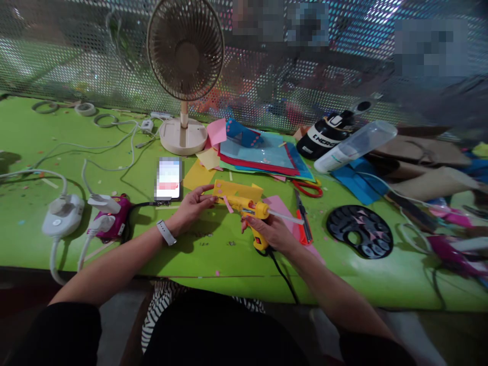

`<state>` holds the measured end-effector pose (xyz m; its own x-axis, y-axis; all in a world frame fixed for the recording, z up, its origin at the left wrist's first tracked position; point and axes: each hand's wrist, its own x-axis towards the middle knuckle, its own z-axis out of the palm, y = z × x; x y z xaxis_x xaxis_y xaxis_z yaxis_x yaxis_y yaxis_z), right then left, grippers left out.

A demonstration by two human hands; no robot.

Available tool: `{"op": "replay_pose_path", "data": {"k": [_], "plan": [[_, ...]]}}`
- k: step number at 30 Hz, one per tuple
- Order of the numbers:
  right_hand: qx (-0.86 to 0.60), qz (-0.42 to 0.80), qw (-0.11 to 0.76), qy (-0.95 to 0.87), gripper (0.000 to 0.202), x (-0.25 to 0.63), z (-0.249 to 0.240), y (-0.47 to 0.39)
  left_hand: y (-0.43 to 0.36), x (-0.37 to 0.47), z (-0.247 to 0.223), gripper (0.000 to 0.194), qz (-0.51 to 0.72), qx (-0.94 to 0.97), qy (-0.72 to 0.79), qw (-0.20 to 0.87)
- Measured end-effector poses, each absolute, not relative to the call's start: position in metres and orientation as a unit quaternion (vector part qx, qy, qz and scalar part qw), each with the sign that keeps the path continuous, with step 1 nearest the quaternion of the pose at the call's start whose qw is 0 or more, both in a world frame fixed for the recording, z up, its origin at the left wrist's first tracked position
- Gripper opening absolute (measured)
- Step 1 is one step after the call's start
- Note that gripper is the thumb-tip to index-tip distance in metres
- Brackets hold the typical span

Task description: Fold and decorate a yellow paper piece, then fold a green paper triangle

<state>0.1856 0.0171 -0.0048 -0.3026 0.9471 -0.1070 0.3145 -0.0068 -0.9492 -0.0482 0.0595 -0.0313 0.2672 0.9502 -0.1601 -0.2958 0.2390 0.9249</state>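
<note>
My right hand (269,231) is wrapped round the handle of a yellow glue gun (260,211), its nozzle pointing left. A clear glue stick (285,216) sticks out of the gun's back end, and a black cord runs down from its handle. With thumb and fingers together, my left hand (196,203) pinches the left end of a folded yellow paper strip (244,189), right by the nozzle. The exact contact between nozzle and paper is hard to make out. A small pink paper strip (227,204) lies across the front of the gun.
Left stand a phone (168,178), plugs in a purple power socket (112,218) and loose cables. Behind are a fan (185,137) and stacked coloured sheets (259,155). On the right lie a red cutter knife (304,223), scissors (308,189), a black palette (360,231) and bottles (324,134).
</note>
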Motion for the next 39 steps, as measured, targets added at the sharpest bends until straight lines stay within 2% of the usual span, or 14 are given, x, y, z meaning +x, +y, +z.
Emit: {"op": "replay_pose_path", "data": {"k": [13, 22, 39], "plan": [[-0.508, 0.481, 0.307, -0.645, 0.049, 0.183, 0.004, 0.015, 0.059, -0.047, -0.028, 0.042, 0.461, 0.397, 0.390, 0.691], [-0.504, 0.472, 0.308, -0.654, 0.046, 0.183, 0.002, 0.016, 0.058, -0.047, -0.027, 0.021, 0.460, 0.378, 0.388, 0.703], [-0.490, 0.486, 0.320, -0.649, 0.040, 0.178, 0.006, 0.015, 0.052, -0.044, -0.021, 0.015, 0.454, 0.370, 0.419, 0.693]]}}
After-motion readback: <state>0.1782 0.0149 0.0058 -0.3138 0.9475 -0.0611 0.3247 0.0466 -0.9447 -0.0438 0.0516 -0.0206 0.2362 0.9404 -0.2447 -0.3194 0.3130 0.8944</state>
